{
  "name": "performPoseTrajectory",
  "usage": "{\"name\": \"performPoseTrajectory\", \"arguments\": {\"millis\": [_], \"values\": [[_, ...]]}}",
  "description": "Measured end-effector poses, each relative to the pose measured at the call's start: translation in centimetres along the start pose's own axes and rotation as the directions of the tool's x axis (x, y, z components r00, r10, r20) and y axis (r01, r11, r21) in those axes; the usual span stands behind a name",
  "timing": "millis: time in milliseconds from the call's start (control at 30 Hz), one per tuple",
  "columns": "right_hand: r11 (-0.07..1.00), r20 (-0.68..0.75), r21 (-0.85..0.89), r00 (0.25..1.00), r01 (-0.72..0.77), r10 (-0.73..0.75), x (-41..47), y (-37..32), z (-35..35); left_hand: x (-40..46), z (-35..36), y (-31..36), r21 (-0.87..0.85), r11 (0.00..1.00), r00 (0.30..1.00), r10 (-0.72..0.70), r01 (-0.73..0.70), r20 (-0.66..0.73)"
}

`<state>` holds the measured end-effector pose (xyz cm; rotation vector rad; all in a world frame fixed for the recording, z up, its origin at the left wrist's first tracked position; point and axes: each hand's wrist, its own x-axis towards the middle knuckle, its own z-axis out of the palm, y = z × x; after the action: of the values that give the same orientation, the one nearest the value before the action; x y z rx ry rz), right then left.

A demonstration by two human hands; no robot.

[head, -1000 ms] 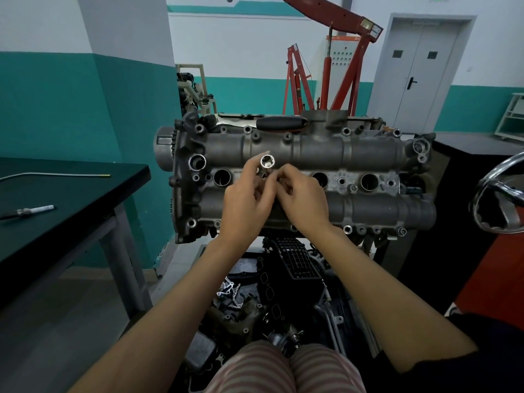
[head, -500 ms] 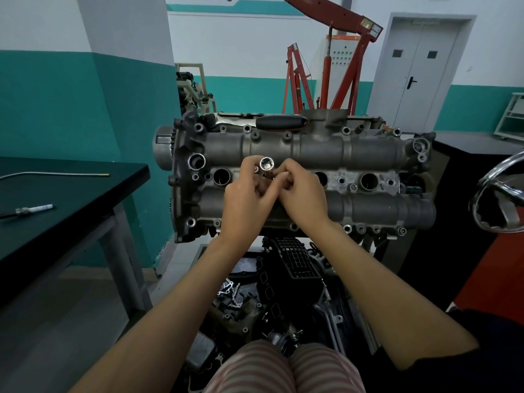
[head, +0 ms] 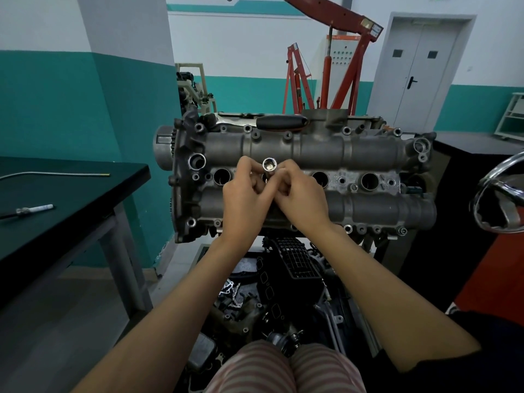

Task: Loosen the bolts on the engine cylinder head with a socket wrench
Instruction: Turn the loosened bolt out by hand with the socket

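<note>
The grey engine cylinder head (head: 365, 154) lies across the middle of the view, with bolts along its edges and round wells down its centre. Over its centre, my left hand (head: 245, 199) and my right hand (head: 302, 198) meet with curled fingers, both pinching a shiny silver socket (head: 269, 165) whose open end faces the camera. What sits under the socket is hidden by my fingers. A ratchet wrench with a black handle (head: 280, 121) rests along the far top edge of the head.
A dark workbench (head: 71, 199) stands at the left with a thin metal rod (head: 56, 174) and a white-tipped tool (head: 34, 209) on it. A chrome wheel (head: 499, 199) juts in at the right. Engine parts lie below the head. A red engine hoist (head: 340, 66) stands behind.
Both hands have closed in tighter around the socket, which stays over the centre of the head. The right fingers have curled further onto it.
</note>
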<state>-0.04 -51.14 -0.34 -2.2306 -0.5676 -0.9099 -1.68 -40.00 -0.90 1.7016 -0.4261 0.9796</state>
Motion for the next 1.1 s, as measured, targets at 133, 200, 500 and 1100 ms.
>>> {"name": "performPoseTrajectory", "arguments": {"millis": [133, 200, 500, 1100], "values": [[0.997, -0.037, 0.023, 0.997, 0.068, -0.067, -0.13, 0.06, 0.05, -0.37, -0.59, 0.1, 0.026, 0.992, 0.989, 0.124, -0.127, 0.075], [0.995, -0.04, -0.016, 0.994, 0.103, -0.103, -0.21, 0.03, 0.05, -0.39, -0.73, 0.09, 0.073, 0.983, 0.984, 0.161, -0.167, 0.082], [0.997, -0.023, 0.068, 0.999, -0.028, 0.029, 0.01, -0.28, -0.05, 0.09, -0.05, 0.03, -0.001, 1.0, 1.0, -0.006, 0.006, -0.013], [1.0, -0.047, -0.004, 0.999, -0.024, 0.024, 0.04, -0.1, 0.45, -0.27, -0.68, 0.05, 0.09, 0.989, 0.99, 0.107, -0.115, 0.093]]}}
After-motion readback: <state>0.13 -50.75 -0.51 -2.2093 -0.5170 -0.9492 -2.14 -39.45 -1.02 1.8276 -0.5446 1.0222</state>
